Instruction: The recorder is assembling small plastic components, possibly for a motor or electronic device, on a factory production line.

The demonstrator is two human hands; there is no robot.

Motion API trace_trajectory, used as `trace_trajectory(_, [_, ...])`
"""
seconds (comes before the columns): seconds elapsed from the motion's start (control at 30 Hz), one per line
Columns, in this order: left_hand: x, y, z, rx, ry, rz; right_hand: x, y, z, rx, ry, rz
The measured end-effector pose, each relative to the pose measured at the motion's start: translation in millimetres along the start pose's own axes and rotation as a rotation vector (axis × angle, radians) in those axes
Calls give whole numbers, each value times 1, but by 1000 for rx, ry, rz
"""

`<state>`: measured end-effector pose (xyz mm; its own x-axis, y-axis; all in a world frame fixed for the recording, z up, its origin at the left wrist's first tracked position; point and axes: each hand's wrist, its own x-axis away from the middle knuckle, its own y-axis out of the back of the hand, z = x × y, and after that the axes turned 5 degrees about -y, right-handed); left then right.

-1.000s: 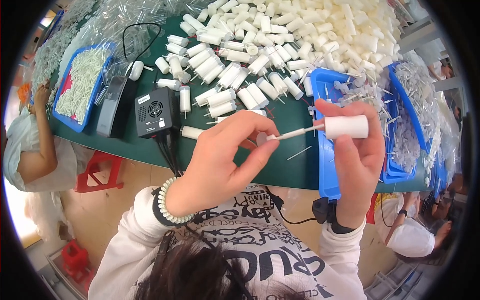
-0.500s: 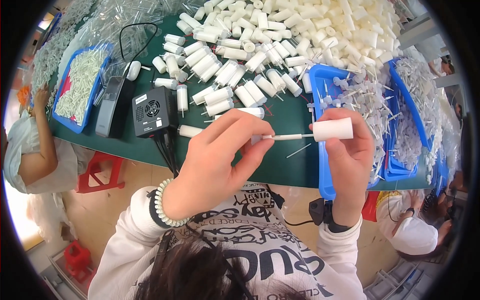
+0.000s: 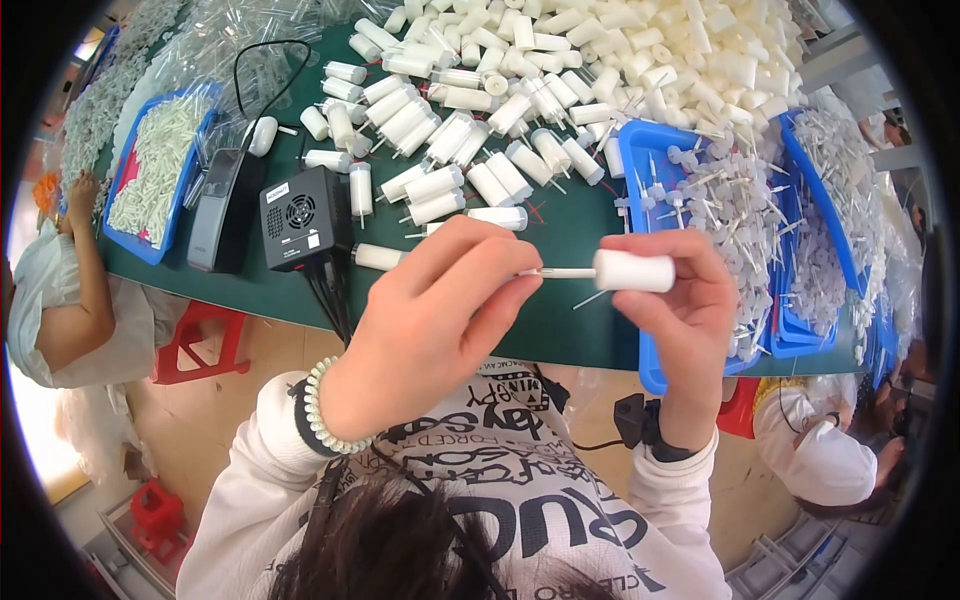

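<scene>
Over the green table's near edge my two hands face each other. My right hand (image 3: 690, 310) pinches a white foam cylinder (image 3: 634, 271) between thumb and fingers, held lying on its side. From its left end a thin white rod (image 3: 568, 272) runs across to my left hand (image 3: 425, 320), whose thumb and forefinger are closed on the rod's other end. What else sits inside the left fingers is hidden. Beneath the rod, a thin clear stick (image 3: 590, 300) lies on the table.
Foam cylinders in clear tubes (image 3: 435, 182) lie in rows beyond my hands, with a heap of bare foam cylinders (image 3: 690, 60) behind. Blue trays (image 3: 650, 370) of small plastic parts stand right. A black box with a fan (image 3: 303, 215) and a blue tray (image 3: 158, 258) stand left. Other people sit on both sides.
My right hand has moved left with the foam cylinder, toward my left hand. Less of the thin stem shows now, and the cylinder meets the white rod. My left hand has hardly shifted.
</scene>
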<state>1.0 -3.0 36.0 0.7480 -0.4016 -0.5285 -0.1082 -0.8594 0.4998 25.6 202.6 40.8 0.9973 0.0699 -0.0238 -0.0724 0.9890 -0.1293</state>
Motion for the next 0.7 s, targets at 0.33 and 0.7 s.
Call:
trace_trajectory(0.33, [1,14,3,479,255,72,4,-9,-8,158,70,-7])
trace_trajectory(0.7, [3,16,1,513,141,107,15,-13,1,119,126,-35])
